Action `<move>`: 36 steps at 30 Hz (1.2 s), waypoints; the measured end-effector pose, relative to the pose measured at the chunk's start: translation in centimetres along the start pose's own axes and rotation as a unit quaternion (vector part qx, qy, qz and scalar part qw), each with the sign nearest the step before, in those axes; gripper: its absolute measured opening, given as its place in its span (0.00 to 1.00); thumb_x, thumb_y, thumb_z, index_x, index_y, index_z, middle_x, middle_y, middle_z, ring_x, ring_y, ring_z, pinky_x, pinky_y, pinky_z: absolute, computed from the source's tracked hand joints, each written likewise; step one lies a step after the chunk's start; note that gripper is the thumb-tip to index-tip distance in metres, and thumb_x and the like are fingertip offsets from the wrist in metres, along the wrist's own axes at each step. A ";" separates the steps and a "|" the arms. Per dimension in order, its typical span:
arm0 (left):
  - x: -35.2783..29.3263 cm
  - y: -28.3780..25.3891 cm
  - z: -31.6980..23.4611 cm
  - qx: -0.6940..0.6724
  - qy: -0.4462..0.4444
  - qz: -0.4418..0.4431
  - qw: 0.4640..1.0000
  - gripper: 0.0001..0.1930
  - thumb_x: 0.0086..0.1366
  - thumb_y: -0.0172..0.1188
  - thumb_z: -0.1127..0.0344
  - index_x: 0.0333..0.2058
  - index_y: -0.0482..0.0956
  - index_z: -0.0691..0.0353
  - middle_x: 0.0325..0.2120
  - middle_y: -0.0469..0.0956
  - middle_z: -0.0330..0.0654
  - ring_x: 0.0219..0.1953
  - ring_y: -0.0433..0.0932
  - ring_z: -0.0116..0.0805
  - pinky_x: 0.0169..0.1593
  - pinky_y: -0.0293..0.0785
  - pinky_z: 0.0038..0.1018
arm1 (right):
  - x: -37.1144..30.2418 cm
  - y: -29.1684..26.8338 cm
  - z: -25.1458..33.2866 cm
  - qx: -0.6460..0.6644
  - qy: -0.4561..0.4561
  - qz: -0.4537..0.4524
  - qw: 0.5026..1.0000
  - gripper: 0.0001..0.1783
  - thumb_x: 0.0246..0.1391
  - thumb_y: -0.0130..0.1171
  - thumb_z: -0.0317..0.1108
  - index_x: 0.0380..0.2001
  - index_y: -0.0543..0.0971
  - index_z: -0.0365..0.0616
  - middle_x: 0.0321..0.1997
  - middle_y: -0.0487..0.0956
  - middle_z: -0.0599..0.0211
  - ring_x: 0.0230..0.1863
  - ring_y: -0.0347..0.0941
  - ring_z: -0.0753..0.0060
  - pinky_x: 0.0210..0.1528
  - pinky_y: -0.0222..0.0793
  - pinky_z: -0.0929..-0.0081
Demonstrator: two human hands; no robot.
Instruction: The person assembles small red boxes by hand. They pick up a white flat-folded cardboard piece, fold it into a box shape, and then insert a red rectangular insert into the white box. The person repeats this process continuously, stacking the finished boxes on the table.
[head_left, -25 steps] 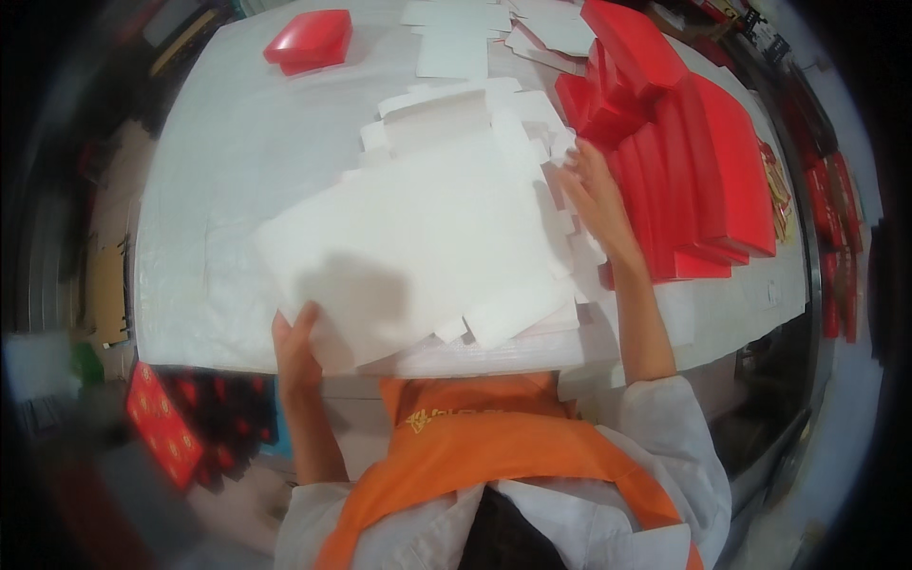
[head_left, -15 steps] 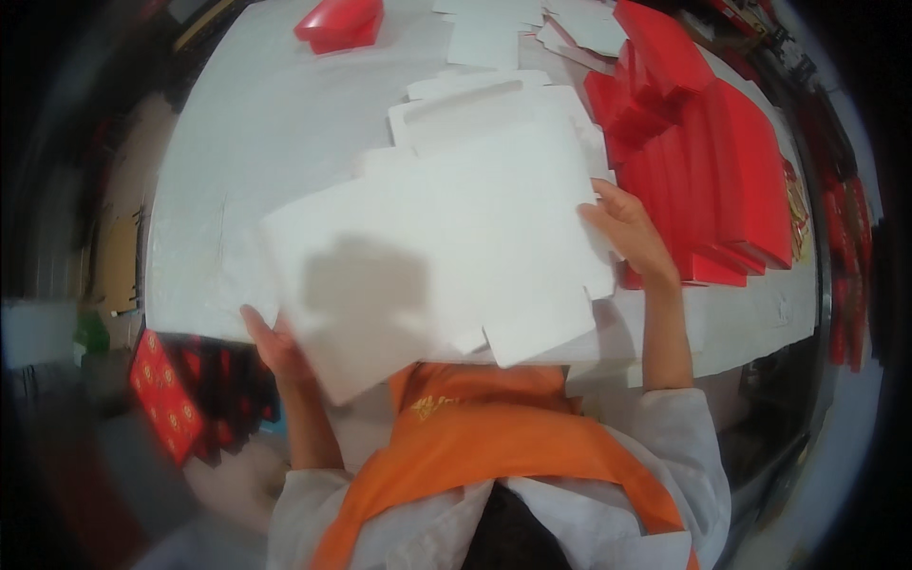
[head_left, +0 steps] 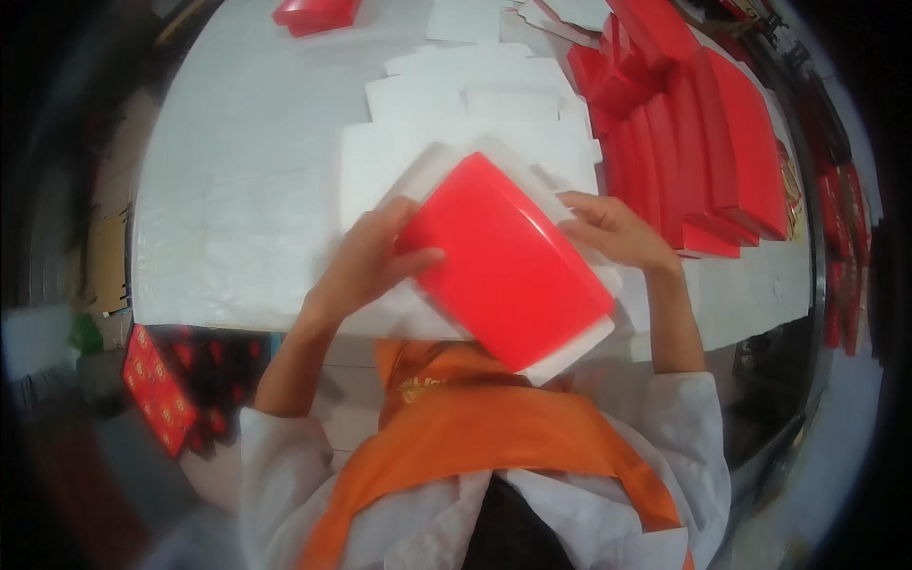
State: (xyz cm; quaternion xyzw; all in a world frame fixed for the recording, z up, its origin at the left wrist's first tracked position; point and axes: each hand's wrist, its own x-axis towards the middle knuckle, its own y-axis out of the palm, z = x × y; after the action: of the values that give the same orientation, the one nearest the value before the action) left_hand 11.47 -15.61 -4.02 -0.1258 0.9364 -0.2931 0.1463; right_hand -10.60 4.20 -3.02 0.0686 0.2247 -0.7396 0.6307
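Before you, the card blank [head_left: 513, 271] is in front of the flat sheets [head_left: 456, 100] on the counter [head_left: 228, 199], with piled boxes [head_left: 679, 152] right and another box [head_left: 321, 15] behind, leftward.

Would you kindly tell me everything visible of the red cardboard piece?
The red cardboard piece shows a glossy, roughly rectangular face, creased near its right edge, with white flaps beyond. It looks like coated card. It is held slanted above white card blanks, one corner toward the orange apron. The left hand grips its left edge, thumb on the red; whether the right hand touches it is unclear.
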 end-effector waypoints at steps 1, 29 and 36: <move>-0.1 0.5 0.1 -0.007 -0.012 -0.017 1.000 0.18 0.50 0.63 0.69 0.39 0.69 0.64 0.33 0.72 0.44 0.34 0.71 0.33 0.39 0.68 0.26 | -0.3 0.2 -0.1 -0.021 -0.010 0.011 1.000 0.19 0.53 0.48 0.31 0.49 0.68 0.39 0.36 0.74 0.68 0.35 0.67 0.82 0.39 0.64 0.83; 0.1 4.3 0.3 -0.159 -0.050 -0.016 0.986 0.16 0.54 0.58 0.62 0.37 0.73 0.68 0.29 0.72 0.45 0.33 0.70 0.35 0.39 0.67 0.26 | 2.5 5.0 0.9 0.013 -0.007 0.065 0.998 0.20 0.57 0.38 0.36 0.51 0.68 0.45 0.43 0.74 0.58 0.42 0.71 0.68 0.46 0.64 0.75; 0.6 3.9 -1.6 -0.050 -0.075 -0.004 0.996 0.14 0.51 0.60 0.62 0.33 0.75 0.66 0.25 0.68 0.45 0.33 0.65 0.38 0.37 0.64 0.29 | 2.1 4.9 0.7 -0.008 -0.015 0.058 0.998 0.20 0.56 0.39 0.36 0.51 0.68 0.46 0.43 0.74 0.56 0.41 0.72 0.63 0.45 0.65 0.73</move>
State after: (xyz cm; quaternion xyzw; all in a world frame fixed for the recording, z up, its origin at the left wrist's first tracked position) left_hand 9.80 -11.89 -5.13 -0.1587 0.9356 -0.2367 0.2084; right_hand -6.17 1.50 -4.41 0.0659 0.2165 -0.7007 0.6766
